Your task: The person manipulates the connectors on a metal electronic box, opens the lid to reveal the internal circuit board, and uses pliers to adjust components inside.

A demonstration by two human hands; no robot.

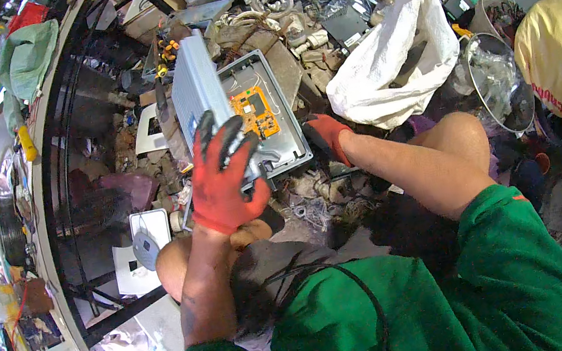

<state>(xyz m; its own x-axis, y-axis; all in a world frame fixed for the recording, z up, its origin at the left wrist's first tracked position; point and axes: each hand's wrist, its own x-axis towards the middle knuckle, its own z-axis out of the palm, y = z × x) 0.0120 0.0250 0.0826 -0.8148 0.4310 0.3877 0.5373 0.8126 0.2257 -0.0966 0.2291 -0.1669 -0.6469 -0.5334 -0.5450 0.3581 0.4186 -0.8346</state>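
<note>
Scrap everywhere on the floor; left grip [223, 174] clutches the grey metal box [263, 115], right grip [328, 136] closed on its far edge.

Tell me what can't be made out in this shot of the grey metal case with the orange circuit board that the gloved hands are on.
Head view:
- Right hand: fingertips hidden behind the edge of the open grey metal case, so its grip is unclear.
- Left hand: its red and black glove covers the case's near left corner and lower lid.
- Orange circuit board: parts too small to tell.
- Clear round tub beside the white woven sack: contents blurred.
</note>
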